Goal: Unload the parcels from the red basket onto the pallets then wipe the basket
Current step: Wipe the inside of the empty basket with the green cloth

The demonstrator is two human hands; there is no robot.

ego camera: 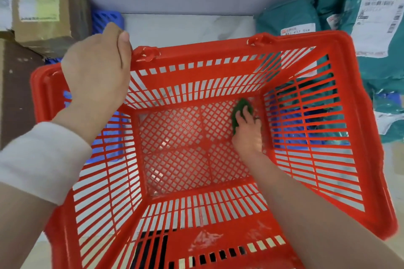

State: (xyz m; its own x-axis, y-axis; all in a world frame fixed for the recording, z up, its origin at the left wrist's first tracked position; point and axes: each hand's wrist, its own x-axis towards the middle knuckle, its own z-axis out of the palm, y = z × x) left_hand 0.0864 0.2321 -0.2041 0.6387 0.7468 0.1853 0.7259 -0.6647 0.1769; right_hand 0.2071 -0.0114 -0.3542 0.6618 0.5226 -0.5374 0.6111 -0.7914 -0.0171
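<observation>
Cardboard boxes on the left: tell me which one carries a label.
The farther box, at the upper left corner: a pale label sits on it. The nearer box below it shows bare brown card.

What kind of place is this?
Probably a parcel depot or stockroom: labelled teal mailer bags and cardboard boxes sit stacked over blue plastic pallets beside the red basket.
</observation>
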